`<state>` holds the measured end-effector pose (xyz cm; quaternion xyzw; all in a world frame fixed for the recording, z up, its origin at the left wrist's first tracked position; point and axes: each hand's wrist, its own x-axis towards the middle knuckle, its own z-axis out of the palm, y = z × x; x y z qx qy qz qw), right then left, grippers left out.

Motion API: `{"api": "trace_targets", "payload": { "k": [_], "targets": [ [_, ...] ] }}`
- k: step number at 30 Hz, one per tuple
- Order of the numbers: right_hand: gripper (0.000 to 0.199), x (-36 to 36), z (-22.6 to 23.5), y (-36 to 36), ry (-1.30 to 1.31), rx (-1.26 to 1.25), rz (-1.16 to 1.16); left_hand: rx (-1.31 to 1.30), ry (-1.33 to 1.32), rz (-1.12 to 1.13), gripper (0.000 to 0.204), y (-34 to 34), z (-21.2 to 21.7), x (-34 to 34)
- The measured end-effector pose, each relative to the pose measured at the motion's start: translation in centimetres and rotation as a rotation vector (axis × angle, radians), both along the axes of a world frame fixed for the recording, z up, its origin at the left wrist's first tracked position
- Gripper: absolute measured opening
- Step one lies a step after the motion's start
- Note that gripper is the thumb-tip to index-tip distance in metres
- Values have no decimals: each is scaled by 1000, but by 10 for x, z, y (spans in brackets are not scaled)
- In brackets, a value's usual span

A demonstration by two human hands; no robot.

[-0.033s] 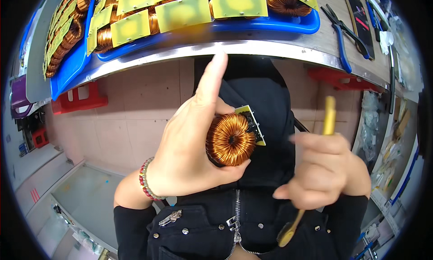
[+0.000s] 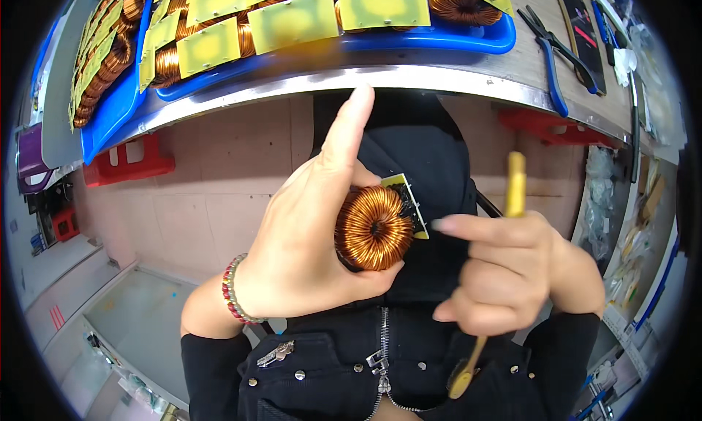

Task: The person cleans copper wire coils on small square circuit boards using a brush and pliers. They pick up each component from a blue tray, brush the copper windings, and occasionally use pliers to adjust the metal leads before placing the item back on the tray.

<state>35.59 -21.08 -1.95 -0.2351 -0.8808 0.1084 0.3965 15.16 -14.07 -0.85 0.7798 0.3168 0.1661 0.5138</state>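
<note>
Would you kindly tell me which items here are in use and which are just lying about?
In use:
- copper-wound toroid coil with small yellow board, in left hand
- slim yellow stick tool, in right hand

Lying about:
- blue trays of similar coils
- blue-handled pliers

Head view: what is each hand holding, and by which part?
Left hand cups the copper coil by its rim; right hand grips the yellow tool mid-shaft.

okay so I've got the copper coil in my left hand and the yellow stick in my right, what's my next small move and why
Probably bring the yellow stick across to the copper coil. The left hand holds the coil up, its small board facing the right hand, whose stick stands upright, clear of the windings.
</note>
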Motion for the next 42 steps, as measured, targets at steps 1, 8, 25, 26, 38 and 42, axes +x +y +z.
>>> {"api": "trace_targets", "payload": {
  "k": [1, 8, 25, 26, 38, 42],
  "targets": [
    [23, -2, -2, 6, -22, -23, 77, -42, 36, 8, 111, 1, 3, 2],
    [19, -13, -2, 18, -226, 62, 247, -113, 54, -65, 109, 5, 6, 5],
    [21, -5, 20, 23, -449, 25, 295, -32, 152, -118, 108, 9, 11, 4],
    [24, -1, 20, 22, -434, 40, 250, -44, 159, -107, 108, 10, 12, 4],
    [41, 30, 30, 6, -226, -303, -475, 538, -293, 149, 100, -2, -28, -11],
    [37, 10, 10, -14, -292, -102, -576, 603, -290, 78, 84, -3, -29, -10]
  ]
}}
